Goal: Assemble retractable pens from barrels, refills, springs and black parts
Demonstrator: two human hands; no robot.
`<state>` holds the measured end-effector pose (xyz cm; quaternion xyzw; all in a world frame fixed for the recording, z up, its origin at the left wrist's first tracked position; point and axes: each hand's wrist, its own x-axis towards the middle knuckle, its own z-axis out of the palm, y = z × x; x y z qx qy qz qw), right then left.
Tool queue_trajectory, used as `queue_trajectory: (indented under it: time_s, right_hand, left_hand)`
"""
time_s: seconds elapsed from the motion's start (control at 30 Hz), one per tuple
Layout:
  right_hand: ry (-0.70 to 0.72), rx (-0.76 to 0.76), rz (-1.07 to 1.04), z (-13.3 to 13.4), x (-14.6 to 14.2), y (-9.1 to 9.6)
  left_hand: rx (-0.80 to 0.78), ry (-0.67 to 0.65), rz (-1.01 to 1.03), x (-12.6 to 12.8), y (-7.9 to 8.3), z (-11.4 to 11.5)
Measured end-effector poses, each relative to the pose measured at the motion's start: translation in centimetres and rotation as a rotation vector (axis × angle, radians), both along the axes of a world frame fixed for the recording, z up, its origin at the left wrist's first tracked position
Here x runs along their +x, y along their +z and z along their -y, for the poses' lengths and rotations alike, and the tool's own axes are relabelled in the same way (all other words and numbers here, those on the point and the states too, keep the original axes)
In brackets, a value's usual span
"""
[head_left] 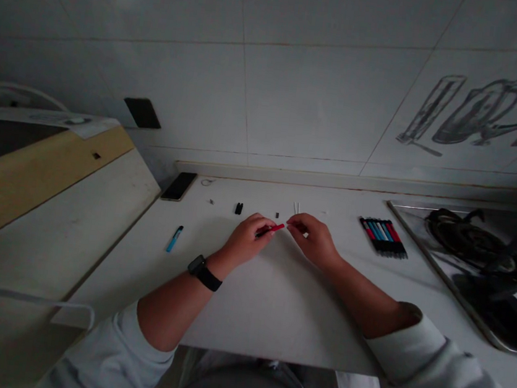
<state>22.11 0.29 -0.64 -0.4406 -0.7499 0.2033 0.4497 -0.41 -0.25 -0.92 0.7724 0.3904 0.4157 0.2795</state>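
My left hand [250, 238] is closed round a short red-and-black pen piece [277, 227], its red end pointing right. Just beyond that red end, my right hand [311, 240] has its fingertips pinched together; whatever they hold is too small to make out. Behind the hands lie two thin white sticks [297, 208] and a small dark piece [277, 215]. Small black parts [239, 208] rest side by side to the left of these. A short blue pen piece with a black end [175, 239] lies left of my left hand.
Several red, blue and black pens [383, 237] lie in a row on the white counter [272, 320], beside a gas stove [475, 262]. At the back left are a phone [179, 186], a thin ring [207, 182] and a tiny metallic bit [211, 201]. A wooden-edged cabinet [57, 158] borders the left.
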Motion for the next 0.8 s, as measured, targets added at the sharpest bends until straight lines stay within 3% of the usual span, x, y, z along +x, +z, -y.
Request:
queue_trajectory:
  time_s: [0.5, 0.8]
  right_hand:
    - [0.13, 0.129, 0.125, 0.45, 0.27, 0.21]
    - [0.178, -0.096, -0.123, 0.51, -0.51, 0.01]
  left_hand:
    - [0.046, -0.013, -0.066, 0.16, -0.03, -0.04]
    - [0.063, -0.059, -0.061, 0.33, 0.35, 0.22]
